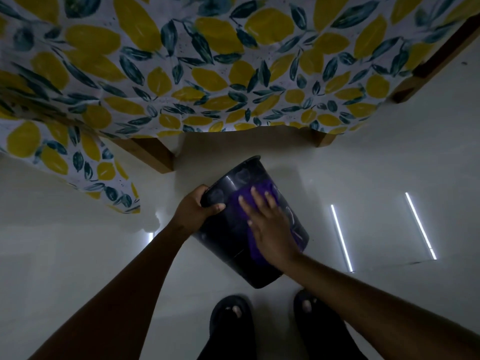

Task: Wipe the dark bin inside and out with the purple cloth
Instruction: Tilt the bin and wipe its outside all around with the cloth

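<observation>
The dark bin (228, 242) is lifted off the floor and tilted, in the centre of the head view. My left hand (193, 210) grips its left edge, thumb over the wall. A purple cloth (262, 187) lies spread on the bin's outer wall. My right hand (270, 229) presses flat on that cloth with the fingers spread, pointing away from me. Most of the cloth is hidden under the palm. The inside of the bin is hidden from me.
A table draped in a lemon-print tablecloth (207, 74) fills the top, with wooden legs (153, 154) left and right (322, 139). A glossy white floor (376, 178) reflects strip lights. My feet in dark sandals (231, 318) stand just below the bin.
</observation>
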### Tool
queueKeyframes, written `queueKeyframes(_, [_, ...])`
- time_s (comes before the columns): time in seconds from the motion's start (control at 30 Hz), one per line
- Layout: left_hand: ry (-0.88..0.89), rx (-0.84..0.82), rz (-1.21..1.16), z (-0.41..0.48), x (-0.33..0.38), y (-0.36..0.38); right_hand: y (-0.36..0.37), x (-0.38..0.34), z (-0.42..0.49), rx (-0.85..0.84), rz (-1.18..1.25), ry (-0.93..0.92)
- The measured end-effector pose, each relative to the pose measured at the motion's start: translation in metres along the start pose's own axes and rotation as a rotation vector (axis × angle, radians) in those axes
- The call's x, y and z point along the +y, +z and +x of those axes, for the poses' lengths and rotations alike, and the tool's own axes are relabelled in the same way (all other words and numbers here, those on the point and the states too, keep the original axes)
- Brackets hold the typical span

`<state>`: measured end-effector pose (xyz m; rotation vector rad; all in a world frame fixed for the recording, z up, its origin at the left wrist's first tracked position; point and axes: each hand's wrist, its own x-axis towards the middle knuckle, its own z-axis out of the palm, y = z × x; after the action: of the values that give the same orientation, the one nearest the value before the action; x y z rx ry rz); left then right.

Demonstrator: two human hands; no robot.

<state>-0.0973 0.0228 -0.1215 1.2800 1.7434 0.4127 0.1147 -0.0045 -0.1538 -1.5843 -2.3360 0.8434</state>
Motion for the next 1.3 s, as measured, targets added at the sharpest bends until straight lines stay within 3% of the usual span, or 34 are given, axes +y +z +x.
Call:
queueKeyframes(0.07, [0.002,-0.001,-0.002,-0.001,-0.002,-0.001,-0.006,0.007,0.020,-0.007,0.151,0.181])
queueKeyframes(0.17, [-0.011,0.003,-0.015,-0.005,-0.004,-0.002,-0.006,0.020,0.010,-0.005,0.306,0.284])
queueKeyframes(0.23, [-0.020,0.010,-0.015,-0.007,-0.008,-0.003,0.001,0.022,-0.020,0.029,0.254,0.259])
queueKeyframes(0.33, [-0.007,0.016,-0.018,-0.007,-0.010,-0.001,0.017,0.025,-0.054,0.050,0.015,0.044])
queueKeyframes(0.47, [-0.015,-0.013,-0.024,-0.006,-0.009,-0.002,0.016,0.019,-0.021,-0.003,-0.081,-0.081])
queueKeyframes(0.6, [-0.020,-0.014,-0.024,-0.004,-0.003,-0.001,-0.005,0.022,0.022,-0.004,0.090,0.037])
queueKeyframes(0.77, [-0.045,0.029,-0.051,-0.006,-0.004,-0.003,-0.005,0.039,0.002,0.032,0.331,0.304])
queueKeyframes(0.87, [-0.088,-0.014,-0.041,-0.015,-0.015,-0.005,0.003,0.037,-0.024,0.029,0.287,0.271])
queueKeyframes(0.97, [-0.109,-0.065,0.116,-0.010,-0.009,-0.014,0.006,0.036,-0.027,0.074,0.222,0.261])
queueKeyframes(1.07, [-0.008,-0.067,0.311,0.010,0.019,-0.012,0.004,0.036,-0.028,0.113,0.233,0.249])
queueKeyframes(1.17, [-0.115,0.044,0.165,0.020,0.055,0.016,0.006,0.036,-0.034,0.122,0.253,0.212])
queueKeyframes(1.23, [-0.176,0.190,0.227,0.022,0.064,0.029,0.006,0.035,-0.035,0.115,0.262,0.200])
queueKeyframes(1.3, [-0.125,0.216,0.276,0.024,0.062,0.031,0.005,0.032,-0.031,0.113,0.260,0.139])
